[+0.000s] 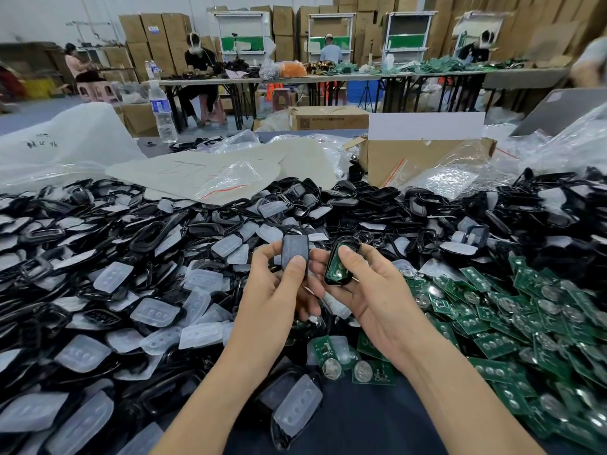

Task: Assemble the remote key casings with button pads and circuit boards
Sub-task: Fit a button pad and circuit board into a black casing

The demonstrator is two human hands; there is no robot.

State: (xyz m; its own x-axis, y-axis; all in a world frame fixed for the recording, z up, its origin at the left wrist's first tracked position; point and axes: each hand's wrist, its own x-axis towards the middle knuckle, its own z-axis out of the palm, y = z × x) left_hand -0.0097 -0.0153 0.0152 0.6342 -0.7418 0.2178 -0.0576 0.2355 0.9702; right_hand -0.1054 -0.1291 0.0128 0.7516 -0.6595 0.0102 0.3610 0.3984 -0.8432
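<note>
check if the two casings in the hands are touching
Apart. The head view shows the padded casing in the left hand and the green-board casing in the right hand, a finger showing between them.

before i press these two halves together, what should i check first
1. Left hand grip on the pad casing: ok, pinched by thumb and fingers.
2. Right hand grip on the board casing: ok.
3. Button pad seated flush: cannot tell, the thumb covers its lower end.
4. Circuit board inside its casing: ok.
5. Halves lined up face to face: not ok, they are side by side.
</note>
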